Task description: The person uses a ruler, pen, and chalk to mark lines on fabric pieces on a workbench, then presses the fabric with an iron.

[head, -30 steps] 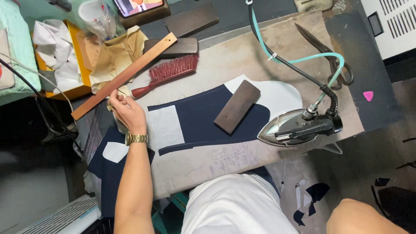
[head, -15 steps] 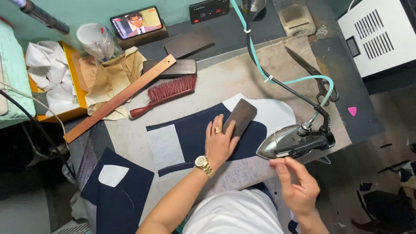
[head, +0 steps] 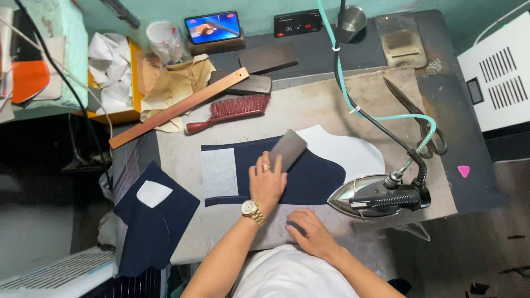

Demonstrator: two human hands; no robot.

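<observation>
A navy fabric piece (head: 314, 176) with a white patch (head: 220, 172) lies flat on the grey pressing table (head: 309, 105), over a white lining piece (head: 348, 152). My left hand (head: 268, 185), wearing a gold watch and ring, rests on the navy fabric with its fingers over the lower end of a dark wooden block (head: 288, 149). Palm down, my right hand (head: 310, 234) lies on the table cover near the front edge, fingers spread, with a small dark spot under the fingertips. A steam iron (head: 375, 196) stands just right of both hands.
A red brush (head: 232, 109), a long wooden ruler (head: 176, 109) and scissors (head: 417, 113) lie on the table. Another navy piece (head: 152, 221) hangs off the left corner. A phone (head: 212, 27), a cup (head: 164, 40) and a metal cup (head: 352, 21) stand at the back. The iron's hose (head: 353, 107) crosses the table.
My right hand has moved left from beside the iron down onto the table's front edge. My left hand stays on the block and navy fabric.
</observation>
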